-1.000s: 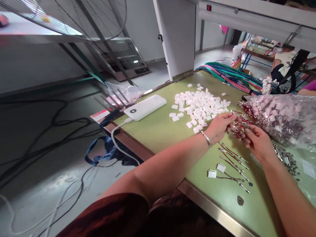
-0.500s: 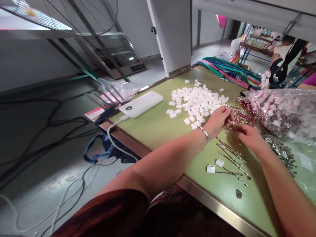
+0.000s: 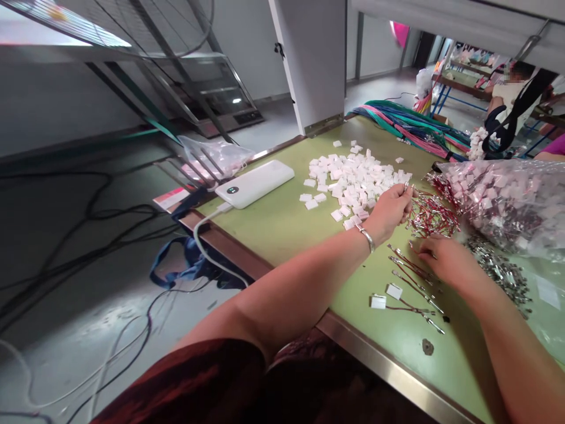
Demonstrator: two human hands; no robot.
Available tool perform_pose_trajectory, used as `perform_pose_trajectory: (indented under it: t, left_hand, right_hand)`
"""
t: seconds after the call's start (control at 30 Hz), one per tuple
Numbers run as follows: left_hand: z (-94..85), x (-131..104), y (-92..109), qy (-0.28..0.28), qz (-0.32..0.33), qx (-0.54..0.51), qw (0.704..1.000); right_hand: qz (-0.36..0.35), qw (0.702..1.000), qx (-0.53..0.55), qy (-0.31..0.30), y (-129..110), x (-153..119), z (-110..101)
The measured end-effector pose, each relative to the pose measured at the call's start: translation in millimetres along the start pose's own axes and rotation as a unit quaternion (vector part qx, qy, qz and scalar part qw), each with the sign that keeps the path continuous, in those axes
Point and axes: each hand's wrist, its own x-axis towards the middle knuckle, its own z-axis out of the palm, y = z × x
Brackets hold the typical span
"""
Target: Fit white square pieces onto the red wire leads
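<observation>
No lettering is legible to me; the round dark display (image 3: 232, 189) on the white, rectangular power bank (image 3: 262, 181) bears pale marks too small to read.

Your green tabletop (image 3: 238, 235) is fairly bright, but the floor (image 3: 57, 229) darkens heavily toward nine o'clock, with a pale reflection at eight. At ten o'clock, a surface (image 3: 35, 26) is blown out. The white connectors (image 3: 357, 176) at two o'clock lose fine detail; the plastic bag (image 3: 512, 206) at three glints. Glare catches the metal edge (image 3: 397, 377) near five. Your right forearm (image 3: 512, 341) casts a soft shadow at four. Wide-angle distortion stretches your outer view; the light source is out of view.
</observation>
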Motion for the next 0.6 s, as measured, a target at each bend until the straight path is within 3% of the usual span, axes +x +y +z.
perform_pose_trajectory:
  t: [0.07, 0.17, 0.27, 0.37, 0.43, 0.5, 0.6]
  left_hand:
    - [1.8, -1, 0, -0.019, -0.019, -0.005, 1.000]
    - [2.9, -3, 2, -0.029, -0.015, 0.020, 0.999]
    - [3.8, -8, 4, -0.042, 0.054, 0.087, 0.994]
    - [8.3, -19, 4, -0.065, 0.178, 0.210, 0.959]
    - [13.1, -27, 1, -0.094, 0.222, 0.298, 0.924]
    - [17.5, -33, -3, -0.120, 0.226, 0.354, 0.900]
    - [20.3, -35, -7, -0.120, 0.210, 0.382, 0.892]
  right_hand:
    - [0.014, 0.993, 0.106, 0.044, 4, -1, -6]
    - [0.059, 0.953, 0.282, 0.098, 9, -5, -21]
    - [0.124, 0.904, 0.392, 0.116, 11, -8, -32]
    - [0.124, 0.899, 0.390, 0.156, 6, -7, -31]
    - [0.099, 0.906, 0.369, 0.181, -2, -5, -25]
    - [0.084, 0.906, 0.370, 0.188, -10, -4, -21]
    - [0.092, 0.896, 0.416, 0.125, -16, -5, -20]
